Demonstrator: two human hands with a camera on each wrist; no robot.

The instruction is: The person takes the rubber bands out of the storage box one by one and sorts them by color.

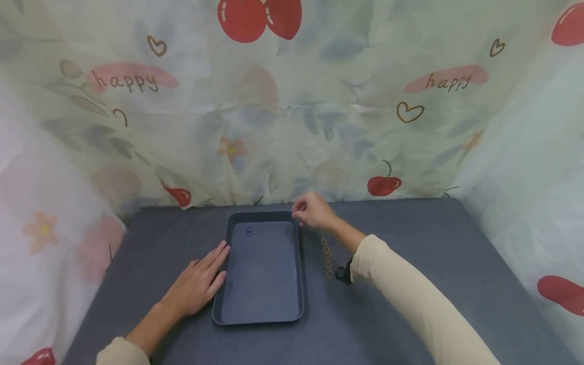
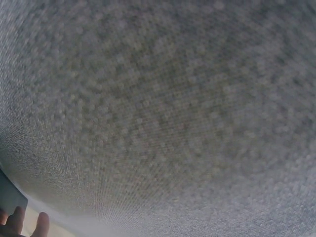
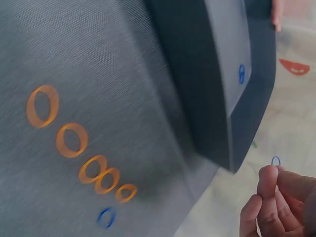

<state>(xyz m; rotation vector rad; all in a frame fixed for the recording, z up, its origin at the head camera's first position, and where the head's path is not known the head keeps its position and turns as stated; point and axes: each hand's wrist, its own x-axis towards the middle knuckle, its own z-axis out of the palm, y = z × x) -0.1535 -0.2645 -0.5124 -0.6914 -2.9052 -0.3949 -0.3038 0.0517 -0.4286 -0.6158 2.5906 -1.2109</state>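
Note:
A dark grey tray point(image 1: 264, 284) lies in the middle of the grey cloth table. My left hand point(image 1: 218, 261) rests flat on the cloth, fingers straight and touching the tray's left rim. My right hand point(image 1: 297, 212) hovers at the tray's far right corner and pinches a small blue ring point(image 3: 275, 160) between thumb and fingertips point(image 3: 269, 180). Another blue ring point(image 1: 248, 231) lies in the tray's far left part. Beside the tray on the right lies a row of several orange rings point(image 1: 326, 256), with one more blue ring point(image 3: 106, 217) at its far end.
Printed curtains point(image 1: 292, 126) with cherries and "happy" wall the table at the back and both sides. A black wrist camera point(image 1: 343, 275) sits under my right forearm. The left wrist view shows grey cloth point(image 2: 163, 113) and fingertips point(image 2: 40, 223) in a corner.

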